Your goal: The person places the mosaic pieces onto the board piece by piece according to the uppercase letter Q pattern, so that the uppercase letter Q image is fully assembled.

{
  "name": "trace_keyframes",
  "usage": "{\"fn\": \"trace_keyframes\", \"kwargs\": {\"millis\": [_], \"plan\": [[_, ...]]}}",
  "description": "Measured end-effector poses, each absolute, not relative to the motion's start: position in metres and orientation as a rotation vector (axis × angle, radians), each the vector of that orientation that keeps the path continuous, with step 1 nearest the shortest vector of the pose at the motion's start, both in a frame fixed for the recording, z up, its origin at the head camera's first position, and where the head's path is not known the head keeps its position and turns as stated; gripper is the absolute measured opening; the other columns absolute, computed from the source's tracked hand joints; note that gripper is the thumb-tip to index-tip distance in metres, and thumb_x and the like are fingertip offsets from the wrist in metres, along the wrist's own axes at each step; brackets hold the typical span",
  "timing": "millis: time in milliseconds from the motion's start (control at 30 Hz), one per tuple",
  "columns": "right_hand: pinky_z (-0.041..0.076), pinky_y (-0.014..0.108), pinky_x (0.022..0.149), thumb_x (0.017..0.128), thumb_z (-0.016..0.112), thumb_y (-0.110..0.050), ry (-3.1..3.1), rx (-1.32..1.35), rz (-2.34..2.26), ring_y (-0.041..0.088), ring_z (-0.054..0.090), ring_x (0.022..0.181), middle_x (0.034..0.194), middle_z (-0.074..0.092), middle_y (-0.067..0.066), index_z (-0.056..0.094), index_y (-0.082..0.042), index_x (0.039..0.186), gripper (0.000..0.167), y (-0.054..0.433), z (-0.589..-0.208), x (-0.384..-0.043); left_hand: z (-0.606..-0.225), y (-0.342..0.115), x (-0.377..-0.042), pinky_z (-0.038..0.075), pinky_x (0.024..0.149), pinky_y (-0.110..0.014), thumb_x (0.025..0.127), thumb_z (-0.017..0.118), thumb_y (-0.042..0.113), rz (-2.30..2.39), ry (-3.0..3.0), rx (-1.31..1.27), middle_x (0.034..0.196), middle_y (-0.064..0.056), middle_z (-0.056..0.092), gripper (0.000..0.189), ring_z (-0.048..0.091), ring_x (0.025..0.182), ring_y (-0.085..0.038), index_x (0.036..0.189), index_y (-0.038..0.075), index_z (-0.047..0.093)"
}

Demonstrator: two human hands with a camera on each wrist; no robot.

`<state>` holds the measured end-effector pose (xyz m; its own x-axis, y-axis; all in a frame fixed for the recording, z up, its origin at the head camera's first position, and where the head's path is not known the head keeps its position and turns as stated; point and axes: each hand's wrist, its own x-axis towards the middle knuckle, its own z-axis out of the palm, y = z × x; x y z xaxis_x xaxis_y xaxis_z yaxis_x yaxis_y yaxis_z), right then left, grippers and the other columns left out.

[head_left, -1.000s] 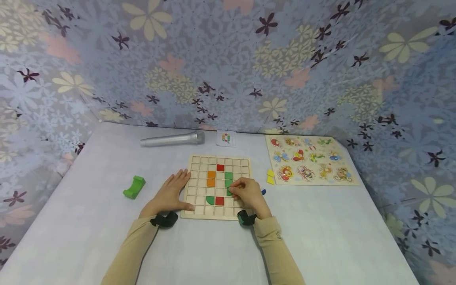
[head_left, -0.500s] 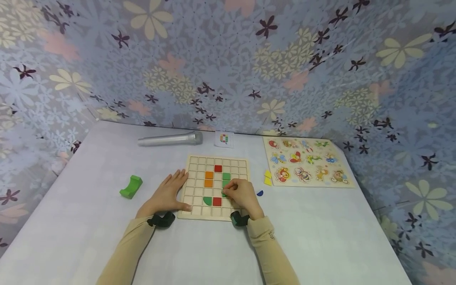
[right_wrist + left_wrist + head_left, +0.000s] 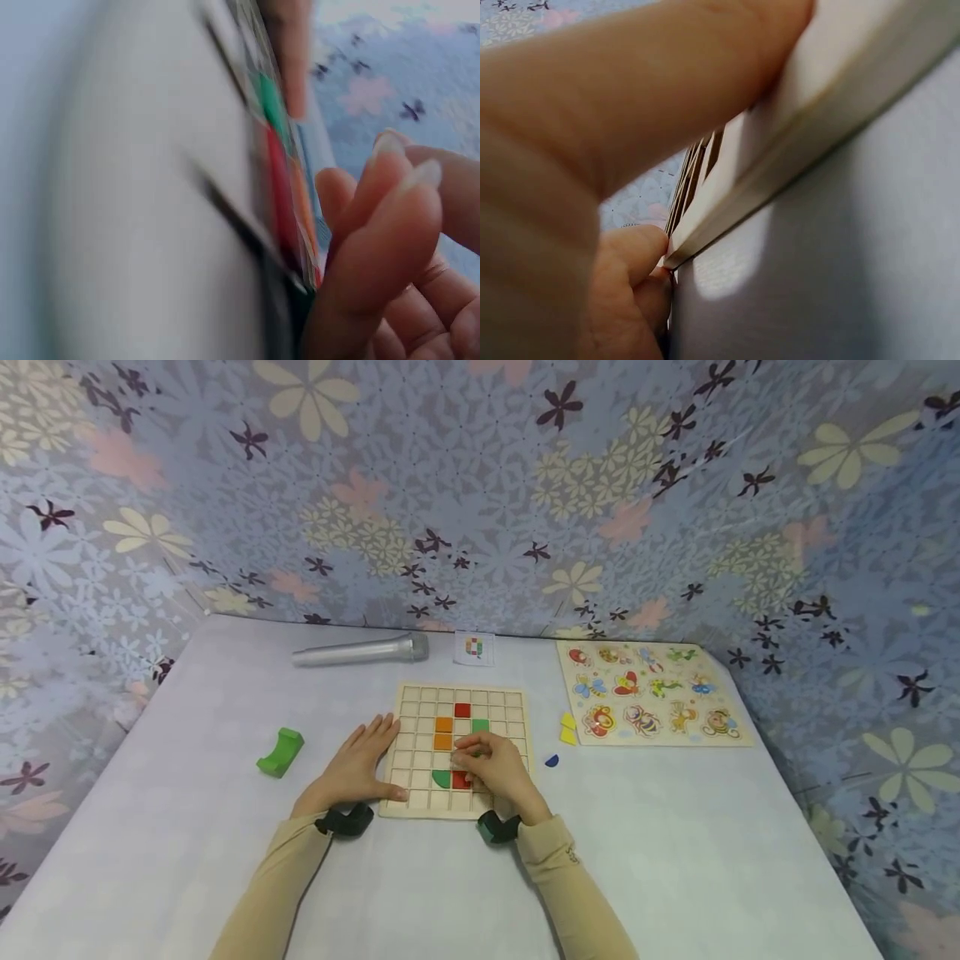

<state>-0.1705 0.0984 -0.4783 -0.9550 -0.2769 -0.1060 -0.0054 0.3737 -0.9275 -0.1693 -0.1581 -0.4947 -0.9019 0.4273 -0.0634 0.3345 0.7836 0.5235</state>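
Draws right hand (image 3: 497, 768) leftward over grid board (image 3: 422, 760); now partly covers lower red square (image 3: 459, 779), clear half a second ago. Leaves blue piece (image 3: 552, 761) in full view, partly hidden one second ago.

"What's in front of you?"

"My board (image 3: 415, 737): pale wood, lying flat, with a grid cut into it."

"Any pieces in it?"

"Yep, red square (image 3: 462, 710) near the top, two orange squares (image 3: 444, 724) lined up on the left, green square (image 3: 480, 725) on the right."

"And lower down?"

"I've got a green quarter-circle (image 3: 442, 778) right beside a second red square (image 3: 458, 779), which is partly hidden."
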Motion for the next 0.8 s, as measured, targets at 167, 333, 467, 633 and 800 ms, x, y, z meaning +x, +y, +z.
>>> {"fn": "trace_keyframes", "kwargs": {"millis": [167,333,467,633,800], "plan": [[0.050,0.019,0.055,0.085,0.073,-0.011,2.403,-0.362,-1.545,0.010,0.062,0.064,0.104,0.074,0.010,0.069,-0.008,0.106,0.022,0.088,-0.482,-0.160,-0.491,-0.157,-0.170,0.010,0.122,-0.056,0.068,0.082,0.049,0.786,2.790,0.605,0.161,-0.022,0.016,0.116,0.012,0.150,-0.040,0.152,-0.004,0.021],[0.052,0.020,0.071,0.077,0.079,-0.007,2.517,-0.403,-1.477,0.018,0.070,0.092,0.105,0.074,0.006,0.069,-0.011,0.106,0.031,0.083,-0.483,-0.155,-0.488,-0.157,-0.172,0.009,0.122,-0.056,0.068,0.083,0.048,0.792,2.788,0.602,0.161,-0.022,0.016,0.116,0.012,0.150,-0.040,0.152,-0.003,0.021],[0.054,0.022,0.072,0.075,0.081,-0.004,2.582,-0.395,-1.452,0.020,0.071,0.091,0.101,0.075,0.006,0.070,-0.009,0.101,0.029,0.082,-0.483,-0.153,-0.489,-0.157,-0.172,0.009,0.122,-0.055,0.068,0.083,0.049,0.785,2.781,0.592,0.161,-0.021,0.015,0.117,0.011,0.150,-0.039,0.152,-0.002,0.020],[0.055,0.023,0.076,0.075,0.081,-0.004,2.638,-0.411,-1.407,0.017,0.071,0.090,0.097,0.075,0.004,0.072,-0.012,0.096,0.025,0.080,-0.483,-0.151,-0.491,-0.158,-0.171,0.008,0.122,-0.055,0.067,0.083,0.049,0.807,2.778,0.587,0.161,-0.021,0.015,0.117,0.011,0.150,-0.039,0.152,-0.002,0.020],[0.054,0.022,0.071,0.075,0.080,-0.003,2.601,-0.409,-1.385,0.013,0.066,0.081,0.091,0.073,0.004,0.071,-0.011,0.093,0.022,0.080,-0.482,-0.151,-0.494,-0.158,-0.170,0.008,0.122,-0.055,0.067,0.082,0.049,0.804,2.779,0.592,0.161,-0.021,0.015,0.117,0.011,0.150,-0.039,0.152,-0.003,0.020]]}}
